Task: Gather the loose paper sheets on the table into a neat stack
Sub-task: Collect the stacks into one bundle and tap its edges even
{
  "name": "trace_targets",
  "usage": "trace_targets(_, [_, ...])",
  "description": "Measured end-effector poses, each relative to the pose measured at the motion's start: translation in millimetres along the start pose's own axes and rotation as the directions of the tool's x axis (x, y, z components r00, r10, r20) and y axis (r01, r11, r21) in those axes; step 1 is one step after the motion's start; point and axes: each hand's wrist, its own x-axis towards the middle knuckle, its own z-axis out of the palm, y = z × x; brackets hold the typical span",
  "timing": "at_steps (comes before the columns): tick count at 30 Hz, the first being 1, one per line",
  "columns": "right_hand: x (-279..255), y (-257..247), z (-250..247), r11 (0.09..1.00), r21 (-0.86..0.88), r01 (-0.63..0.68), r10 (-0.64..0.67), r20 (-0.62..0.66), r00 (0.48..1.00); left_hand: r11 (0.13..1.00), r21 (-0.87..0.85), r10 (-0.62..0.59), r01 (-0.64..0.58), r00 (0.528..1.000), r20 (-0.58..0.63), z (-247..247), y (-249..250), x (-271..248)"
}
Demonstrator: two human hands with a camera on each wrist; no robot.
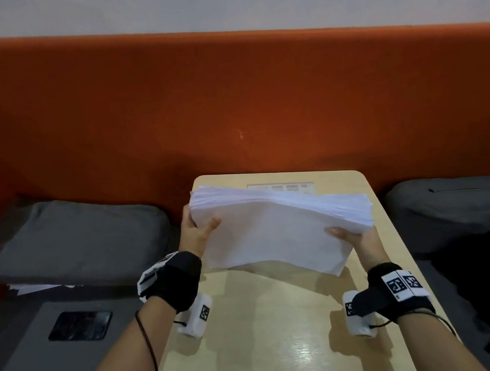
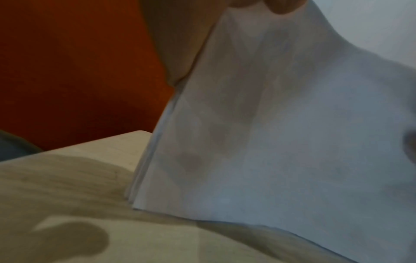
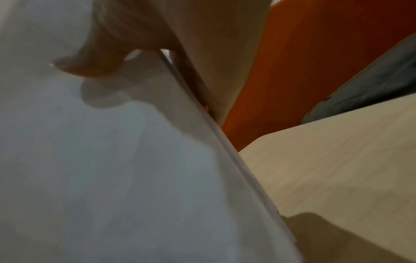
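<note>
My left hand (image 1: 196, 235) and right hand (image 1: 355, 238) grip the paper stack (image 1: 275, 227) at nine and three, fingers curled round its edges, tilted on the counter (image 1: 285, 347), probably to square it.

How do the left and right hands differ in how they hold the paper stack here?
The left hand grips the paper stack at its higher, far-left side; the right hand grips the lower, near-right side. The left thumb points up and right across the sheet, while the right thumb points left. Both hold the stack upright, its bottom edge at the table.
</note>
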Motion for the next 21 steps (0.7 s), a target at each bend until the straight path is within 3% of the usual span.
trace_targets(4, [-1.3,2.9,-7.1,0.997,0.052,-0.058,0.055,0.064,0.996,0.993,-0.102,0.058,-0.064,0.997,-0.056,-3.7,-4.5,1.9])
trace_targets(8, [-2.6,1.7,-3.2,0.998,0.011,-0.057,0.056,0.098,0.994,0.994,-0.108,0.029,-0.026,0.999,0.024,-1.6,-13.5,-0.5])
trace_targets(12, [1.2,-3.0,-1.9,0.999,-0.015,-0.034,0.035,0.087,0.996,0.997,-0.061,0.059,-0.056,0.997,0.052,-1.1,-8.9,6.3])
trace_targets(17, [5.5,-3.3,-4.9,0.999,-0.022,-0.041,0.042,0.057,0.998,0.998,0.056,-0.021,0.015,0.994,0.11,6.3,-4.6,15.8])
trace_targets(21, [2.6,0.1,-1.0,0.999,-0.03,-0.01,0.01,0.015,1.0,0.986,0.166,-0.006,-0.004,0.998,0.059,9.5,-8.9,14.4])
